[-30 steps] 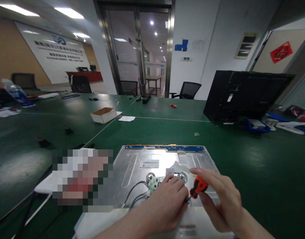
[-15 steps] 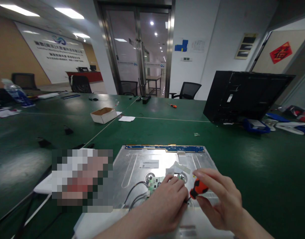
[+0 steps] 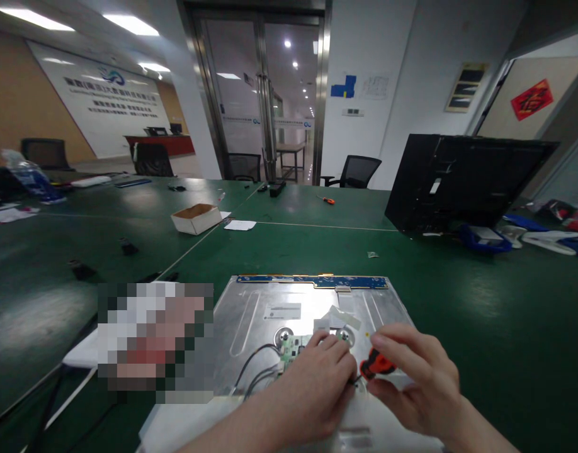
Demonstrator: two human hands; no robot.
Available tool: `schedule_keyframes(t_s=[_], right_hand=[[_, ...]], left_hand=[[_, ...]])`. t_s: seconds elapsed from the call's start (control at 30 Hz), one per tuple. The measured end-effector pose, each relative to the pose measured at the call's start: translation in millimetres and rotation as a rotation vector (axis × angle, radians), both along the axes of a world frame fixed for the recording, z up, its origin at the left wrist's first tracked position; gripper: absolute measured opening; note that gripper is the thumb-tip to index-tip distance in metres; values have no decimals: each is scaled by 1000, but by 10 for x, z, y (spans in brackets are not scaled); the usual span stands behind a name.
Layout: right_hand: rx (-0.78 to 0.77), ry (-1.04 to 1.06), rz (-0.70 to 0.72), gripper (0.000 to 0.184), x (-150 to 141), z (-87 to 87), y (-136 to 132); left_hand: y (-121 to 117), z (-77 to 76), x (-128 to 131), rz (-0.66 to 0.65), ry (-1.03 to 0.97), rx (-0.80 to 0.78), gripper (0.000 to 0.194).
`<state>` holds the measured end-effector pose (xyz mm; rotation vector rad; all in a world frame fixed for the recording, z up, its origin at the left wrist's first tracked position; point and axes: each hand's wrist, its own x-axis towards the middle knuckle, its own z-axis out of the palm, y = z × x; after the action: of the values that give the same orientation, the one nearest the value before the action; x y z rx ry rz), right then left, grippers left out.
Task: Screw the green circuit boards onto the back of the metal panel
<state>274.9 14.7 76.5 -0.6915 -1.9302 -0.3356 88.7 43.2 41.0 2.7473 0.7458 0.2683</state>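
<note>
In the head view, my right hand (image 3: 419, 380) grips the orange and black handle of a short screwdriver (image 3: 374, 363) between thumb and fingers. Its dark shaft slants down to the left, and the tip is hidden behind my left hand (image 3: 312, 384). That hand lies over a green circuit board (image 3: 293, 347) with its fingers curled and close together; what they pinch, if anything, is hidden. Beneath is a silvery metal display panel (image 3: 251, 302), with a blue circuit strip (image 3: 312, 282) along its far edge. Black cables (image 3: 254, 362) run from the board's left side.
A black monitor housing (image 3: 468, 182) stands at the right, near a blue tray (image 3: 485, 239). Farther back are an open white box (image 3: 197, 219) and another orange screwdriver (image 3: 327, 200). A blurred-out patch (image 3: 157, 340) covers something left of the panel. Cables (image 3: 43, 393) trail at lower left.
My right thumb and fingers have shifted slightly around the screwdriver handle, which looks a little turned and lower. My left hand and the panel have stayed in place.
</note>
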Motion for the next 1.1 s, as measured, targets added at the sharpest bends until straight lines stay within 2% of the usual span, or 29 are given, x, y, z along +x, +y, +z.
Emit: schedule_keyframes(t_s=[0.2,0.4,0.73,0.97,1.1], right_hand=[[-18,-6,13,39,21,-11,-12],[25,1,-28,14,-6,-28,26],[-21,-11,40,37,31,-22,-7],[39,42,-17,23,6,-71,23],[25,17,5,25,14,-45,12]], left_hand=[[6,-5,-5,-3,-30,-23,21],[8,10,-3,-13,5,-20,24],[12,-4,-5,-14,-22,0,21],[8,1,-4,-15,1,-23,23],[6,23,1,-10,4,-36,23]])
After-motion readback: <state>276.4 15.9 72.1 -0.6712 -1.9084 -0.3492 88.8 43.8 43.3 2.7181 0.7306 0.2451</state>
